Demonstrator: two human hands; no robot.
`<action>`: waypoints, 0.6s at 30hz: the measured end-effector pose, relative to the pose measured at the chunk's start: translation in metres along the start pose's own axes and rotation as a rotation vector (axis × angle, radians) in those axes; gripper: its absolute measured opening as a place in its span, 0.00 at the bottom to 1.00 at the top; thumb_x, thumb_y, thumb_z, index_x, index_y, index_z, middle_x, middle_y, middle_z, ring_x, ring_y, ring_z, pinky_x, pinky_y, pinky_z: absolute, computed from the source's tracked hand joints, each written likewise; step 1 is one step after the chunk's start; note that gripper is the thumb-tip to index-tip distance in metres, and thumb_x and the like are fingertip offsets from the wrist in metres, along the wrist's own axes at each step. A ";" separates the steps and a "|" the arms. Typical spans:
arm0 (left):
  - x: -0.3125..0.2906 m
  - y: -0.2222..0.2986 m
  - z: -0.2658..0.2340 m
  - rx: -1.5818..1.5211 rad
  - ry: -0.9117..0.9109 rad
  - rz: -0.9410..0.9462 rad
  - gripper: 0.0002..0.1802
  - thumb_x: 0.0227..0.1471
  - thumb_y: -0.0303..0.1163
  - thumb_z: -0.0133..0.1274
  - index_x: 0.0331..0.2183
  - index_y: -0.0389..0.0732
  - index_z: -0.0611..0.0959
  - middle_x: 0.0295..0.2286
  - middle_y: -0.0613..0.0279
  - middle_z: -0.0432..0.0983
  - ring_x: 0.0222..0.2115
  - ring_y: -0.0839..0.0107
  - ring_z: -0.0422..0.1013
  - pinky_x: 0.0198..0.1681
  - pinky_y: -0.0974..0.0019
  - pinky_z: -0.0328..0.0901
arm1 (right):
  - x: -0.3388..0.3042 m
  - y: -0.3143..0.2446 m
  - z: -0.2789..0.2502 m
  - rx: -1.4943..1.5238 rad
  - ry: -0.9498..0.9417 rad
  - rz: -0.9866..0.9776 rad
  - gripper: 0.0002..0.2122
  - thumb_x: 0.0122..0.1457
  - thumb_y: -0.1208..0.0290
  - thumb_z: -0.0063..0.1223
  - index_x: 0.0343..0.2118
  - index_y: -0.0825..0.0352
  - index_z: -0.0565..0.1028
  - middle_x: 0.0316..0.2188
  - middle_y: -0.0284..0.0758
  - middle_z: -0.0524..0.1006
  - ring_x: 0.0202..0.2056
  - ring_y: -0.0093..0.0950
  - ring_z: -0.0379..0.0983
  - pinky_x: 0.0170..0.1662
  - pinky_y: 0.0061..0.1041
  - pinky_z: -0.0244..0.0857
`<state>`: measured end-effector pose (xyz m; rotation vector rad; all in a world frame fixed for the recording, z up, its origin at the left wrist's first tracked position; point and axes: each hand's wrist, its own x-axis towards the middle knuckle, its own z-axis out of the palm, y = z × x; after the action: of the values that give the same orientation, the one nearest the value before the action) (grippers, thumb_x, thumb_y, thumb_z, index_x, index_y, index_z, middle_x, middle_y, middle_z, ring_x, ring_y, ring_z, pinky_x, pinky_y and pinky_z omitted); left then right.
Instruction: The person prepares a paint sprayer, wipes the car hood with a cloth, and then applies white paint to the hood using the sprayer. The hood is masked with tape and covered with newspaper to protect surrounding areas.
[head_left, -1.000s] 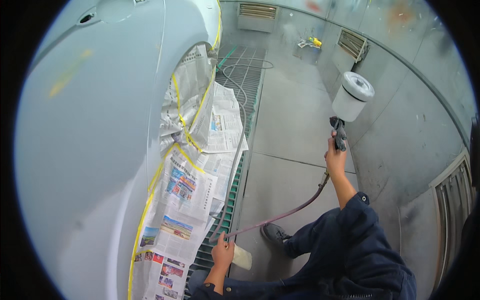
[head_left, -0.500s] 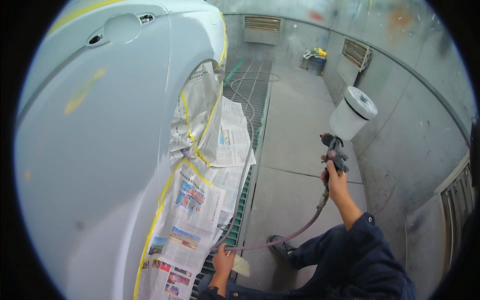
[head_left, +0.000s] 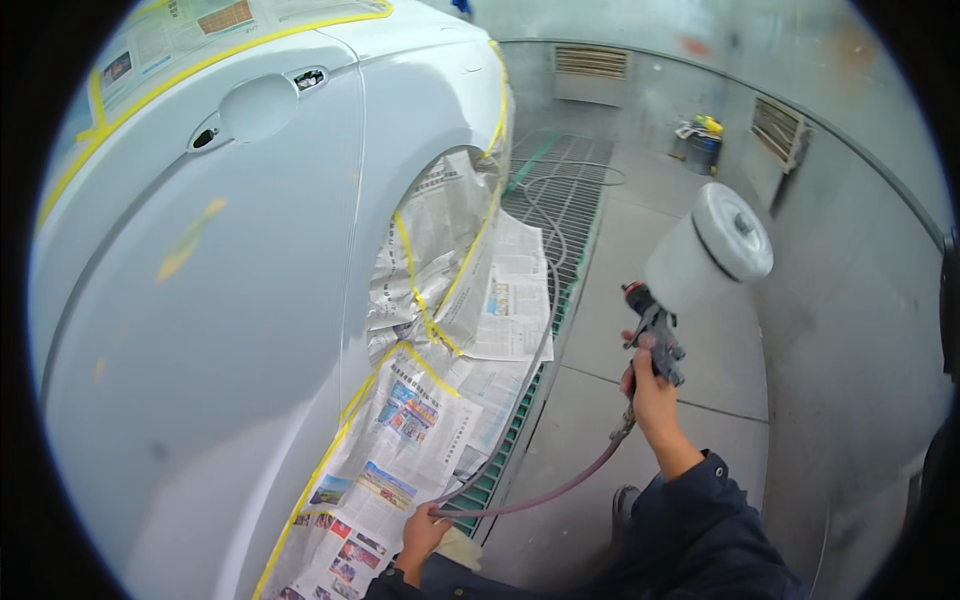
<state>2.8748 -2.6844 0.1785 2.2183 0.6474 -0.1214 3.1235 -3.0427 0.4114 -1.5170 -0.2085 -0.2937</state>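
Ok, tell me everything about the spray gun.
The spray gun is dark grey, metallic-looking, with a red ring at its front. A white, plastic-looking cup with a dark band sits on top, leaning right. The right hand grips the gun, partly hiding it; a purplish hose joins below. It is held up, apart from the car.

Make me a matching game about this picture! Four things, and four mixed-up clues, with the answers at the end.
Things:
1. spray gun
2. hose
3. newspaper
4. dark bucket

Clues:
A. covering part of the car
B. held in the left hand
C. standing on the floor
D. held in the right hand

Right pairs: 1-D, 2-B, 3-A, 4-C
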 end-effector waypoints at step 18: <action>-0.120 0.173 0.043 -0.290 -0.102 -0.429 0.35 0.54 0.49 0.63 0.56 0.39 0.75 0.39 0.50 0.80 0.38 0.59 0.77 0.41 0.61 0.70 | 0.004 0.160 0.130 0.176 -0.992 0.376 0.16 0.70 0.62 0.48 0.53 0.67 0.74 0.24 0.25 0.70 0.25 0.16 0.66 0.29 0.20 0.64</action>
<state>2.8608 -2.8593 0.3021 1.7597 1.0082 -0.3342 3.1846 -2.9088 0.2669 -1.3808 -0.6948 0.7835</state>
